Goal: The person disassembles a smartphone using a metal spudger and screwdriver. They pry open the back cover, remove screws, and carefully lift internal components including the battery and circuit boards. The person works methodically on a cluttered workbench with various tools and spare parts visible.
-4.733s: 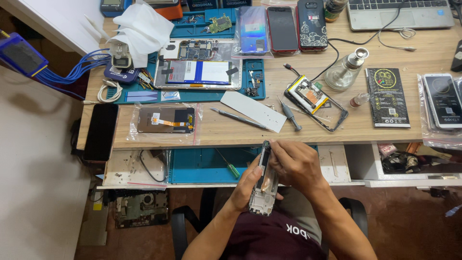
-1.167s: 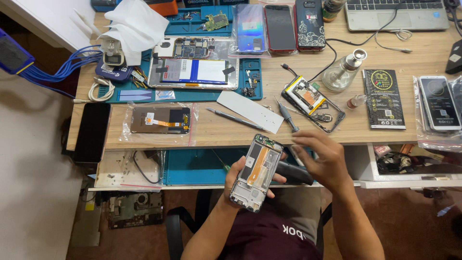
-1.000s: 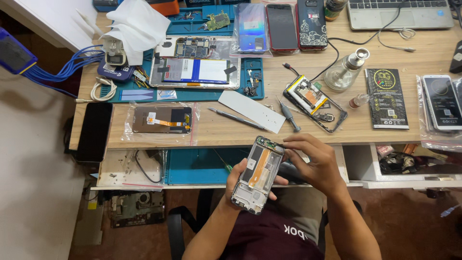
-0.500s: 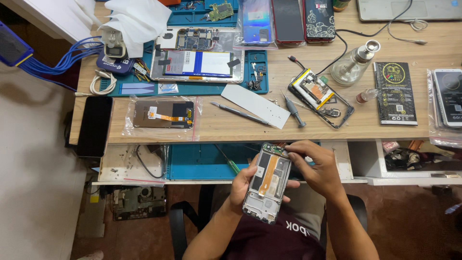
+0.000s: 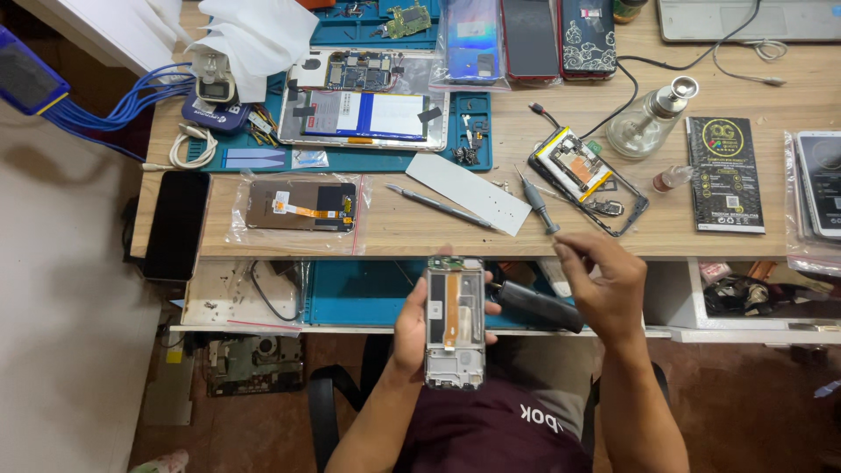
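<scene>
My left hand [image 5: 410, 326] has its fingers wrapped round the edges of the opened phone frame [image 5: 455, 322] — thumb side hidden behind it, so I see only fingertips at the right edge. My right hand [image 5: 604, 285] is curled shut on a black screwdriver [image 5: 536, 304]; its tip is hard to make out. The frame sits below the desk edge [image 5: 394, 245], above my lap, long axis running away from me, its small green board at the far end.

The left hand [image 5: 412, 328] is mostly hidden behind the phone frame [image 5: 455, 322]. The laptop [image 5: 745, 17] is cut off at the top edge, the phone [image 5: 822, 184] at the right edge.
</scene>
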